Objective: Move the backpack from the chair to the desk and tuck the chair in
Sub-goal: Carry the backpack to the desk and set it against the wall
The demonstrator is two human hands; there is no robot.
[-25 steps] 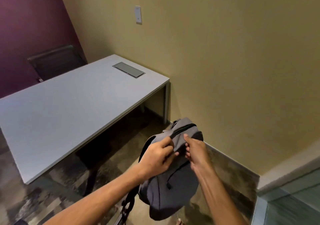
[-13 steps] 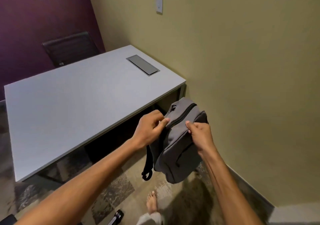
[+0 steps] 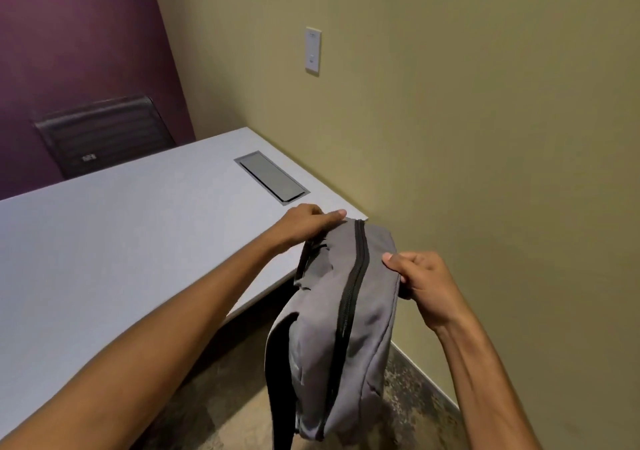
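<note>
A grey backpack with a black zipper hangs in the air at the right front corner of the white desk. Its top reaches about the height of the desk's edge and its body dangles over the floor. My left hand pinches the top left of the backpack, above the desk's corner. My right hand grips its top right side. A black strap hangs below the backpack. A black mesh chair stands behind the desk's far side against the purple wall.
A grey cable hatch is set into the desk near the yellow wall. A white wall plate sits above it. Patterned carpet shows under the backpack, with a baseboard along the wall.
Both hands have lifted the backpack from low over the floor up to the desk's corner. The view has moved closer to the desk.
</note>
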